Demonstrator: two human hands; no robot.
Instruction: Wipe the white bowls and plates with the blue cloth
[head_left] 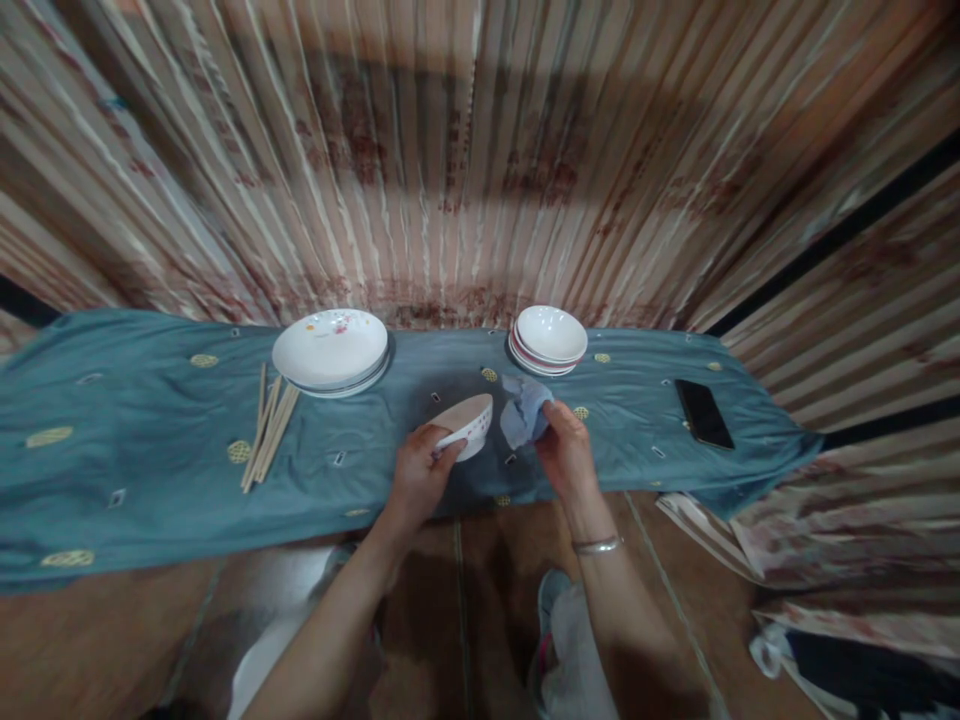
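Just below the frame's centre, the left hand (421, 468) holds a tilted bowl (472, 432) by its near edge; the right hand (568, 452) grasps a blue cloth (523, 412). Farther, on the counter (172, 420), stacked plates (330, 350) are left of centre, stacked bowls (551, 336) right.

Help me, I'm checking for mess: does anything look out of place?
Perhaps the phone, lying right of the stacked bowls, since it isn't tableware. The chopsticks lie splayed; no spill or damage shows.
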